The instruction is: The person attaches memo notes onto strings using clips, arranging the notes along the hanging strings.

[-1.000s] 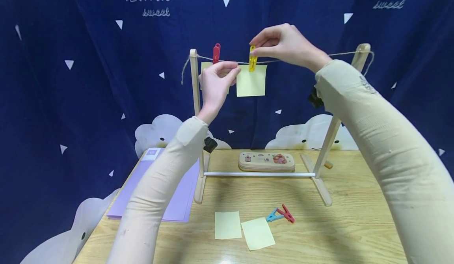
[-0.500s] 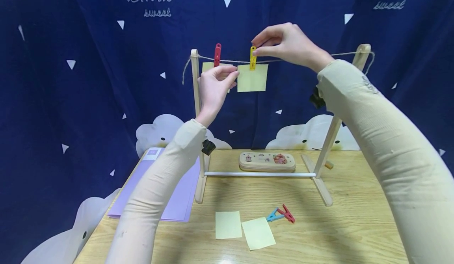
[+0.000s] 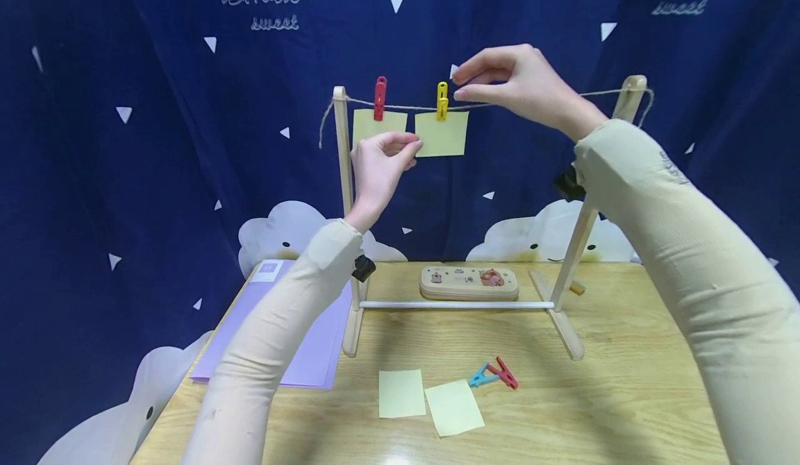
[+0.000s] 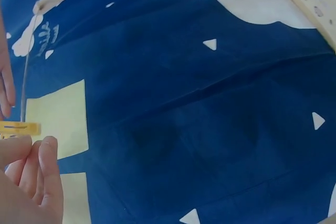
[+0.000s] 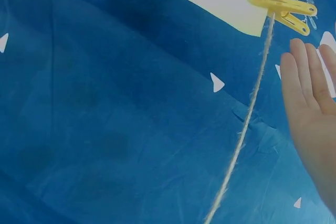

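A yellow clothespin (image 3: 442, 101) clips a pale yellow sticky note (image 3: 445, 137) to the twine (image 3: 478, 106). Just right of the clothespin, my right hand (image 3: 531, 87) has its thumb and fingers apart with nothing between them; the right wrist view shows straight fingers away from the yellow clothespin (image 5: 283, 8). My left hand (image 3: 380, 173) is at the note's left edge, fingertips overlapping it; in the left wrist view, thumb and fingers (image 4: 50, 153) look slightly apart. A red clothespin (image 3: 380, 97) holds another sticky note (image 3: 369, 123) to the left, partly hidden by this hand.
The wooden stand (image 3: 570, 271) carries the twine. On the table (image 3: 631, 354) lie two loose sticky notes (image 3: 401, 394), a blue clothespin (image 3: 481, 376) and a red one (image 3: 503, 373). A pencil case (image 3: 469, 283) sits behind, a purple folder (image 3: 312, 340) at left.
My right hand has let go of the yellow clothespin and moved right. My left hand has dropped slightly along the note's edge, showing more of the red clothespin's note.
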`<state>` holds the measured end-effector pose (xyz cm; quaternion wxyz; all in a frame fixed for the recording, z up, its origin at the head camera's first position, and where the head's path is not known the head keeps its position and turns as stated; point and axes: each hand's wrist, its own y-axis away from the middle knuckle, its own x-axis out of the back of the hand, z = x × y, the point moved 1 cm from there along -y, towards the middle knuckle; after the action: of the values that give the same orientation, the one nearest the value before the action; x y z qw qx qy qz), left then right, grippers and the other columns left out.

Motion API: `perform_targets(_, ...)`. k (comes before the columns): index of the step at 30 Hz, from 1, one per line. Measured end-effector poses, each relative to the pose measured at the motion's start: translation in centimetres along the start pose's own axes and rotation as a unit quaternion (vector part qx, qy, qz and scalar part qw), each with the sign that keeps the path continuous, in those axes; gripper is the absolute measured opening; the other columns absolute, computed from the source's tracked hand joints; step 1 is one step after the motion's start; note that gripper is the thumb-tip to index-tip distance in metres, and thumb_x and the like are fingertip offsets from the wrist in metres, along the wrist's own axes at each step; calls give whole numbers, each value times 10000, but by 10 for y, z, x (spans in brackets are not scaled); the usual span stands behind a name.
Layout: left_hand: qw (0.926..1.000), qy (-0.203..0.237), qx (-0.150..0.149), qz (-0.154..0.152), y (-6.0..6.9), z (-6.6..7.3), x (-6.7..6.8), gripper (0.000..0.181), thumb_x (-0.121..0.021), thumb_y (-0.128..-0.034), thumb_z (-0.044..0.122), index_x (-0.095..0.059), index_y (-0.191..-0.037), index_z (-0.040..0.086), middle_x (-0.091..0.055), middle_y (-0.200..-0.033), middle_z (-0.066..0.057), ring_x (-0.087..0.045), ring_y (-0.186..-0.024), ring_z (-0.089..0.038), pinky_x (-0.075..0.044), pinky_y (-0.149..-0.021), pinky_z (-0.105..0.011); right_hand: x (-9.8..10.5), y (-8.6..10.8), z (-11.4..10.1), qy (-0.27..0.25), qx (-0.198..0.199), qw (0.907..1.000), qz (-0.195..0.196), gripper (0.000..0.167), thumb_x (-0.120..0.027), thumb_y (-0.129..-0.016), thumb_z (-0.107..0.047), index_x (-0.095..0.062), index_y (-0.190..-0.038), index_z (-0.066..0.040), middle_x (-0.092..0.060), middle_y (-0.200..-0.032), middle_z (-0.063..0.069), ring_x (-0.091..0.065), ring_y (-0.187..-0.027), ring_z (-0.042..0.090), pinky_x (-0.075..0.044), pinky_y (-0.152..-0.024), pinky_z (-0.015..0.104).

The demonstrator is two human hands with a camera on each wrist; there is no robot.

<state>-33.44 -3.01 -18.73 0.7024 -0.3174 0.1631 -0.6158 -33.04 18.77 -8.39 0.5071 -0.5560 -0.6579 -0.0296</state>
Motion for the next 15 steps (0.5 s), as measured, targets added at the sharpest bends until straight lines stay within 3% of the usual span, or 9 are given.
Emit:
perform_targets(5,9997,-113,-18,-193,11,-10,-1,183,-753,-877,135,-768,-999,0,-776,-983,-153,-761,-795,-260,-604,-713,-220,-3,20,12,-102,-62,9999,-46,404,-710,-916,-322,-664,-1256,-110,-684,-1256,63,-644,-1014,-1,-466,-1108,333)
perform_targets(12,9980,-372,152,-482,34,-31,6,170,-762,-872,155,-772,-991,34,-781,-944,-140,-758,-759,-208,-608,-715,-241,-13,60,36,-353,-95,9988,-316,324,-721,-914,-254,-688,-1198,-102,-742,-1088,-50,-686,-956,-4,-486,-901,122)
perform_targets(15,9968,-355,321,-646,44,-45,10,167,-761,-872,162,-771,-981,35,-781,-931,-142,-751,-735,-190,-606,-697,-233,-21,82,51,-422,-56,9980,-458,281,-709,-922,-196,-692,-1180,-87,-749,-1062,-67,-698,-937,-1,-505,-836,94)
